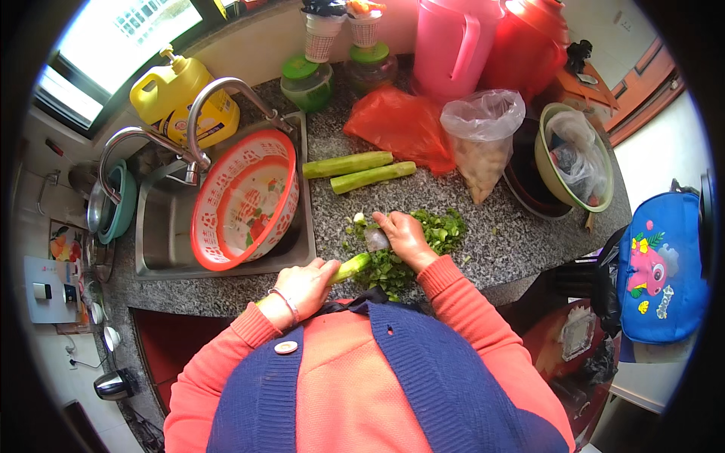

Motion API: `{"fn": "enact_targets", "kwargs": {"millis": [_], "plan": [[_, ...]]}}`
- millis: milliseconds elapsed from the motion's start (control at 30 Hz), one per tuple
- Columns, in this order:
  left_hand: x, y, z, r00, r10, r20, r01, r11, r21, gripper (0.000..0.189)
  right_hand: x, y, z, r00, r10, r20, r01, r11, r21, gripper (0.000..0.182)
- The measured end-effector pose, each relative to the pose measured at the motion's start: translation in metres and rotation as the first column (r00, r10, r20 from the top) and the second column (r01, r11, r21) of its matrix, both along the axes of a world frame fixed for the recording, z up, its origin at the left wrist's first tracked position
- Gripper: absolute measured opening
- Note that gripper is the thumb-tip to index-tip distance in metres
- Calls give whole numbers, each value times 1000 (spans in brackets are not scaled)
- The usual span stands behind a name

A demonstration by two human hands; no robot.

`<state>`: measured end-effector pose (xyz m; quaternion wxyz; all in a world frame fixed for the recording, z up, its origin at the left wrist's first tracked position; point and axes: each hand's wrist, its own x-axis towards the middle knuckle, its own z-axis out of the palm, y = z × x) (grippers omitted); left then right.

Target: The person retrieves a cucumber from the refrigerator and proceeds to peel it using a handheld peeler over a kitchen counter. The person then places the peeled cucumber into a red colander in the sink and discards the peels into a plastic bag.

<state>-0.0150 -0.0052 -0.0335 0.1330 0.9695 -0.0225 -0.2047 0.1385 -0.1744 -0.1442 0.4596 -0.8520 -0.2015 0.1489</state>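
Observation:
My left hand [306,289], with a bracelet at the wrist, grips one end of a pale green peeled gourd [352,267]. The gourd's free end points toward my right hand [405,236]. That hand is closed around a tool with a short, shiny blade [376,239]; its handle is hidden in the fingers. The blade is just above the gourd's tip; whether they touch I cannot tell. Beneath and around both lies a heap of green peelings or cut greens [442,232] on the granite counter [334,218]. Two long peeled gourds [348,164] rest side by side beyond.
Left, a red-rimmed patterned basin [226,226] tilts in the steel sink [164,238] under a curved faucet [198,102]. Behind the gourds are a red plastic bag [396,127], a clear bag of pale pieces [481,153] and a pink jug [447,51]. A bowl with plastic bags [578,153] stands right.

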Motion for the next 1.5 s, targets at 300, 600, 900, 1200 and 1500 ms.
{"fn": "enact_targets", "kwargs": {"millis": [300, 600, 900, 1200, 1500], "plan": [[7, 25, 22, 953, 208, -219, -287, 851, -440, 66, -16, -15, 48, 708, 282, -648, 86, 875, 476, 25], [8, 18, 31, 814, 392, -429, -581, 508, -636, 55, -39, -7, 41, 871, 297, -391, -47, 843, 535, 14], [7, 16, 31, 821, 407, -400, -564, 481, -671, 53, -53, -5, 49, 969, 188, 160, -237, 889, 393, 17], [4, 9, 11, 884, 465, -54, -396, 682, -615, 53, -59, -1, 52, 968, 198, 153, -245, 868, 431, 27], [2, 3, 13, 894, 447, 37, -398, 829, -394, 53, -62, 2, 44, 979, 203, 32, -188, 818, 543, 22]]}}
